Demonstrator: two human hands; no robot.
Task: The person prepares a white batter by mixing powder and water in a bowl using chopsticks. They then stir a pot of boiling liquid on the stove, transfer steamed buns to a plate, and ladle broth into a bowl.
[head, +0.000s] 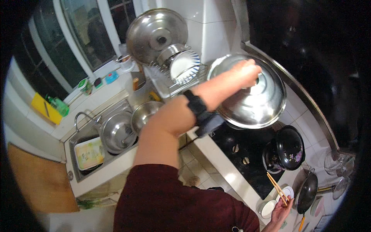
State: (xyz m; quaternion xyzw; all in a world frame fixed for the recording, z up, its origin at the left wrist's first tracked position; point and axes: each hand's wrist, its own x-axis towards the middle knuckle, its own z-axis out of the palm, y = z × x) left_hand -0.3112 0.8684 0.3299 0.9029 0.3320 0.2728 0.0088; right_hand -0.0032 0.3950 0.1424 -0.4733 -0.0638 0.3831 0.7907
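Note:
My left hand (249,72) is closed around the knob of a large domed steel lid (261,101), tilted above the black cooktop (232,150); a dark band circles my left forearm. At the lower right my right hand (281,209) grips a pair of wooden chopsticks (276,187), which point up and left. Just beyond those fingers is a small white dish (287,192); whether they touch it I cannot tell. A white bowl (268,209) stands beside that hand. What lies under the lid is mostly hidden.
A black lidded pot with a flower pattern (291,148) stands at the cooktop's right, near a dark frying pan (307,191). To the left, a sink (79,174) holds a steel basin (117,133) and a patterned tray (89,153). A dish rack (174,92) holds a plate and pot.

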